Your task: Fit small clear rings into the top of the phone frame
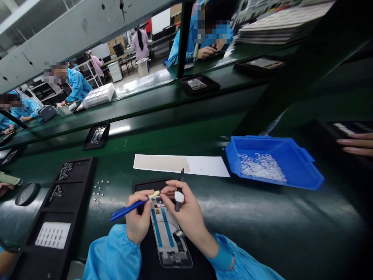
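A worker's left hand [138, 217] grips a blue pen-tool [128, 209], right hand [186, 212] pinches black tweezers [178, 194], tips meeting above the phone frame [170, 237] beneath.

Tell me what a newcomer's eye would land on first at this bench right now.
Most likely the bright blue bin of small clear rings at the right, vivid against the dark green bench. Then the two hands at bottom centre: the left hand holds a blue pen-like tool and the right hand black tweezers, both over an opened phone frame.
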`<state>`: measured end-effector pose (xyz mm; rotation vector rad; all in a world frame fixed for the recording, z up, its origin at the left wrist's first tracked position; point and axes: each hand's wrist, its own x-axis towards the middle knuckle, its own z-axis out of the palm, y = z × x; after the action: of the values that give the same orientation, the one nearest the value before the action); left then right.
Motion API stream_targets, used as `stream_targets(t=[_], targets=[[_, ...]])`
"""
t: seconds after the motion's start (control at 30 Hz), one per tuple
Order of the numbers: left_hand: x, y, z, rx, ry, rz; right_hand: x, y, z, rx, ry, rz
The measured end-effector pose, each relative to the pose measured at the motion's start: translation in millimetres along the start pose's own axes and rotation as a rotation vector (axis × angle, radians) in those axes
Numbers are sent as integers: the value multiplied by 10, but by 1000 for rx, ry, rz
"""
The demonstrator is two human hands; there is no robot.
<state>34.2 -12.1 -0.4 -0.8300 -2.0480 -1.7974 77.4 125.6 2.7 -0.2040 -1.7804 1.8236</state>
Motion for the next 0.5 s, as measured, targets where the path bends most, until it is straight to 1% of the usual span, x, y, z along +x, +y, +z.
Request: stream_targets(t=[0.13, 0.37, 0.43, 0.5], targets=[[-8, 6, 1, 57, -28, 114, 10, -52, 6, -14, 2, -50], [20, 32, 15, 154, -75, 343, -33, -34, 25, -88, 28, -84], [24, 29, 24, 172, -80, 359, -50, -36, 30, -116, 15, -79], [26, 33, 33, 170, -45, 328, -63, -33, 35, -134, -1, -83]])
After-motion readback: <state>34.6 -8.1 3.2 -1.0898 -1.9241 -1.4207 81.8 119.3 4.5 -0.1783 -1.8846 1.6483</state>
